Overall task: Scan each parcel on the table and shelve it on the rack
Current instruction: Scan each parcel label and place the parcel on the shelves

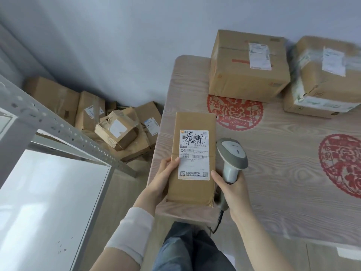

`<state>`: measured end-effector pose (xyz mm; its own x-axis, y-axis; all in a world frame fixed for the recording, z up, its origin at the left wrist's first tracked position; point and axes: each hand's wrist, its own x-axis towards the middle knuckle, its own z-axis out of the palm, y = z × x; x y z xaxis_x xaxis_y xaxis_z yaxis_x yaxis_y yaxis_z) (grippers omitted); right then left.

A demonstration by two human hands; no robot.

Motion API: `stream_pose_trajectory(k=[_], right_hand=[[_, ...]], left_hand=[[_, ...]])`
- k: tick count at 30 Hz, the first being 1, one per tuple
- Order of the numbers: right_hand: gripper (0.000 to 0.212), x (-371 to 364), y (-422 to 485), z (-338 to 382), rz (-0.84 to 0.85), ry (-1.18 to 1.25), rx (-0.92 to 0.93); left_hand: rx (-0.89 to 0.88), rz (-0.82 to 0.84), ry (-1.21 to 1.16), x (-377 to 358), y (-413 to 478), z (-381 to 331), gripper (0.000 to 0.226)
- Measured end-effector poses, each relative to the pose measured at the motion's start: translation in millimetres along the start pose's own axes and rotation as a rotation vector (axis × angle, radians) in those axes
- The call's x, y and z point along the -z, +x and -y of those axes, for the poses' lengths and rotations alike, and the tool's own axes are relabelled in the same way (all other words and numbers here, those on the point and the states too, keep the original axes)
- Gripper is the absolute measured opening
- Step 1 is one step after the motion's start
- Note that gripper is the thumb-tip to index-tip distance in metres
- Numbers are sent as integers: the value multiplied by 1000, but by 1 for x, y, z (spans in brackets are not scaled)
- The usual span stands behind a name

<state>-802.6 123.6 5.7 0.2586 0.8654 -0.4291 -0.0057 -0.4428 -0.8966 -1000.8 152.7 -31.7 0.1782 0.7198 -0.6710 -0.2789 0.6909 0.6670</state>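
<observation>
Jeans (187, 249): lowest in frame, below the worktop edge.
Sleeve (130, 229): white, on the left forearm, angled up from lower left.
Left hand (166, 178): gripping the parcel (192, 188) at its left edge, thumb laid across the label (194, 153), fingers hidden beneath.
Right hand (231, 192): forearm bare, rising from lower right; fingers wrapped round the scanner (232, 155) handle, thumb tip at the parcel's right edge.
Scanner: grey, upright, head just beside the parcel's right side; cable (219, 216) trailing off the near edge.
Parcel: long brown carton, label up, over the near left corner of the worktop (283, 192); resting or lifted, cannot tell.
Worktop: pale wood grain, two red round motifs (234, 112).
Rack (58, 128): grey perforated frame, white shelf, left of the worktop.
Pile (117, 126): crumpled cartons on the floor between rack and worktop, against the wall.
Left box (248, 75) and right box (324, 85): taped, labelled, at the worktop's far edge.
</observation>
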Motion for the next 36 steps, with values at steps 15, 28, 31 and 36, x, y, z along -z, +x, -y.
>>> stream_pose_trajectory(k=[15,28,31,36], right_hand=[[21,173,-9,140,87,-64,313],[27,234,-55,187,386,-103,264],[32,232,-59,185,375,-115,258],[31,230,-65,184,366,-105,245]], left_hand=[[-397,66,66,-162,3,-46,100],[-559,-72,72,-242,-18,-30,92],[-571,-65,76,-245,-23,-32,87],[-600,-56,100,-245,-28,-32,77]])
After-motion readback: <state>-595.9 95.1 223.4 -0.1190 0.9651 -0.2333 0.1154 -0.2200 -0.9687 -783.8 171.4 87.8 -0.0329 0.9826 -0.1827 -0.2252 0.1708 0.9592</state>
